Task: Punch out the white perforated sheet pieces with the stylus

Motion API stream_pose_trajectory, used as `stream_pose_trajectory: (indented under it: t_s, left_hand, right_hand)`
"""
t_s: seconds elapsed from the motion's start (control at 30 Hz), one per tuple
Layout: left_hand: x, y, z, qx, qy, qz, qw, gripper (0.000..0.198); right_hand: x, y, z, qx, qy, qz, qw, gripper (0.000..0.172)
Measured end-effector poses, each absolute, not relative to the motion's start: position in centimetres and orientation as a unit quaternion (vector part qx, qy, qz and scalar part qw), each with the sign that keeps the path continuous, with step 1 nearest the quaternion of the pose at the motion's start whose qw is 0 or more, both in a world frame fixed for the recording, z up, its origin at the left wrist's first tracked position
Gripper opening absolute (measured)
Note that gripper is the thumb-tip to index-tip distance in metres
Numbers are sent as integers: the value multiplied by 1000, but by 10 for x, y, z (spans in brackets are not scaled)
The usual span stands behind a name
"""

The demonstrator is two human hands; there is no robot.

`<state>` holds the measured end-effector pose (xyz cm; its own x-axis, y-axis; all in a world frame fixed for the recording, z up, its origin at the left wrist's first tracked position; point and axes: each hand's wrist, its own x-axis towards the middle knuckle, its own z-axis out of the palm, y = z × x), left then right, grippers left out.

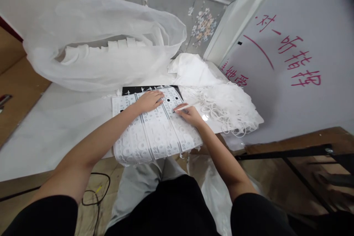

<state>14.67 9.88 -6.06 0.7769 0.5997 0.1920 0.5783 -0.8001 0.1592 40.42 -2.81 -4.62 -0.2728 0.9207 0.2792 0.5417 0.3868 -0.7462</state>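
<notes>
A white sheet with a grey pattern of small rings and curved lines [157, 121] lies before me, its near end drooping over the table edge. Part of a black board [132, 90] shows beneath its far side. My left hand [151, 100] rests flat on the upper part of the sheet, fingers stretched out, holding nothing. In my right hand [190, 115] is a slim white pen-shaped tool [184, 108], gripped between the fingers. Its dark tip points left and sits at the sheet's surface, right of my left hand; contact is too small to make out.
Thin white strips [232, 107] are heaped on the right, beside white cloth [190, 68]. A large translucent white bag [110, 70] holding white pieces stands behind. A whiteboard with red writing [298, 92] leans at right. A black cable [96, 202] lies on the floor.
</notes>
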Motion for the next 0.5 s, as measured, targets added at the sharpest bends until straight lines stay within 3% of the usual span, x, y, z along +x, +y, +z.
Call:
stream_pose_trajectory:
  t_s: [0.23, 0.43, 0.5]
  left_hand:
    - [147, 95, -54, 936, 333, 90, 67, 62]
    - [155, 74, -52, 916, 389, 28, 94, 107]
    - [158, 69, -51, 911, 399, 13, 104, 114]
  right_hand:
    - [403, -29, -58, -440, -856, 48, 268, 23]
    - [401, -30, -61, -428, -875, -28, 226, 25]
    - [398, -31, -61, -446, -862, -32, 240, 25]
